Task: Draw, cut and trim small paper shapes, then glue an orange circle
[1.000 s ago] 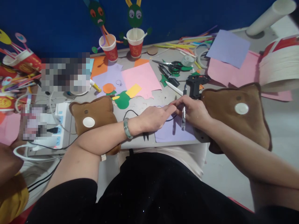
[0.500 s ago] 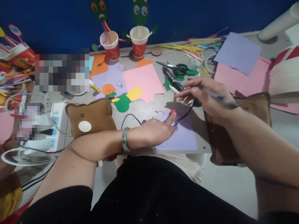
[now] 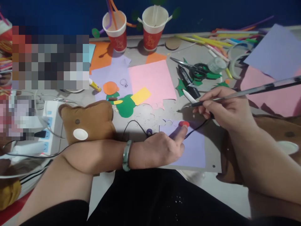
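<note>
Your left hand [image 3: 162,150] lies over the purple paper [image 3: 191,153] at the desk's [image 3: 213,153] front, index fingertip on the red disc [image 3: 184,123]; I can't tell whether its curled fingers grip anything. A second ago your hands met here, the pen [image 3: 246,91] upright. Now your right hand [image 3: 227,108] has drawn away, gripping that pen aslant, tip just beyond the disc, which leaves the disc in plain sight for the work. Farther back lie scissors [image 3: 199,71], then two paper cups [image 3: 152,39].
</note>
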### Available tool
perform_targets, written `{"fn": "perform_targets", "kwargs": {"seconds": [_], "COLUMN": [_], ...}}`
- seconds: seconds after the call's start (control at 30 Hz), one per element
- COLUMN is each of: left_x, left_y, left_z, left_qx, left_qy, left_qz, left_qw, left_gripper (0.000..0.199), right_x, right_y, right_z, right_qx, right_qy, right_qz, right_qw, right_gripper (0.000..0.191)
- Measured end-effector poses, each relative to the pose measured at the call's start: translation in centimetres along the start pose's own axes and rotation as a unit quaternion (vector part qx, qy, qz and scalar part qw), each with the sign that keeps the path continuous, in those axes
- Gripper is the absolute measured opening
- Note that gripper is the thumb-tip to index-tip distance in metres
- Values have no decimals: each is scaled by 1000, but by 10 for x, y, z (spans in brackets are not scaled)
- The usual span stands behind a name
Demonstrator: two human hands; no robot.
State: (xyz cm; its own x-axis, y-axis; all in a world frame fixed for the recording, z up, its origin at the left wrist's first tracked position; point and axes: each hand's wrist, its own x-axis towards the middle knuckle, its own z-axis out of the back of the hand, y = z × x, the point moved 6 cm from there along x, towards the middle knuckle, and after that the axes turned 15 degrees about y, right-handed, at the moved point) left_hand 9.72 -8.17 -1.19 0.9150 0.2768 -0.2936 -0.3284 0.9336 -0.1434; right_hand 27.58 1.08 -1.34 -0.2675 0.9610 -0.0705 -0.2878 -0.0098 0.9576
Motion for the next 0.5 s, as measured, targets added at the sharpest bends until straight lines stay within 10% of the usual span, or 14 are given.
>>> {"fn": "perform_targets", "kwargs": {"seconds": [0.5], "left_x": [5], "left_y": [-5], "left_z": [1], "left_qx": [3], "left_qy": [9], "left_qz": [-7], "left_qw": [1000], "left_gripper": [41], "right_x": [-3], "right_y": [2], "right_z": [-7], "right_qx": [-51], "right_qy": [81], "right_qz": [-22], "right_qw": [995], "right_gripper": [6]}}
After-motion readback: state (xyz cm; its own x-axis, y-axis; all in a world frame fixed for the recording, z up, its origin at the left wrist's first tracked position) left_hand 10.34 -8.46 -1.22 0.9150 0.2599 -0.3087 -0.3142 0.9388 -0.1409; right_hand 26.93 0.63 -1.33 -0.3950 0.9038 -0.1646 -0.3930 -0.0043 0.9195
